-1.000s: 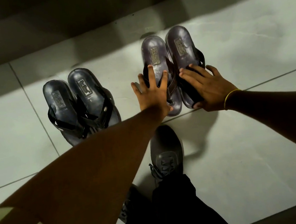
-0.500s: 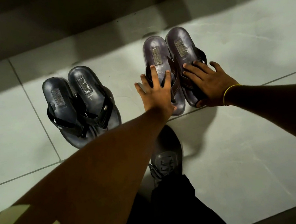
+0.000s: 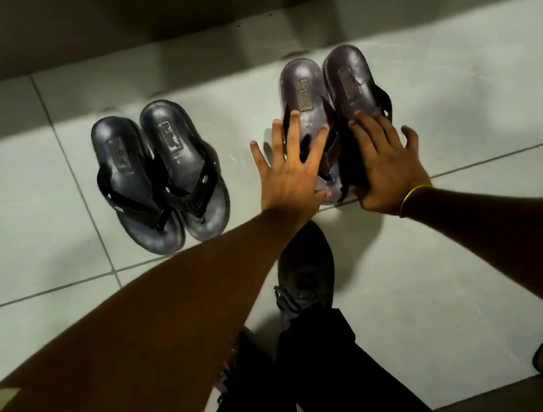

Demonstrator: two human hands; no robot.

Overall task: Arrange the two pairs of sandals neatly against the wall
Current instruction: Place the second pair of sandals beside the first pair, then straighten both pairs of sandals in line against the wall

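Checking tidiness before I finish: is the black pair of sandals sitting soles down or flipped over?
Soles down. Both of the black sandals show their footbeds, logo patches and straps facing up, lying flat on the floor tile.

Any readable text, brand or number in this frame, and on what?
None can be read.
Black sandals: heel label plates and small insole print, too blurred.
Purple-brown sandals: heel label plates, too blurred.
Shoe: a tongue emblem, indistinct.

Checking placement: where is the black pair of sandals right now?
The black pair sits untouched, left of the left hand and the brown pair, heels toward the wall.
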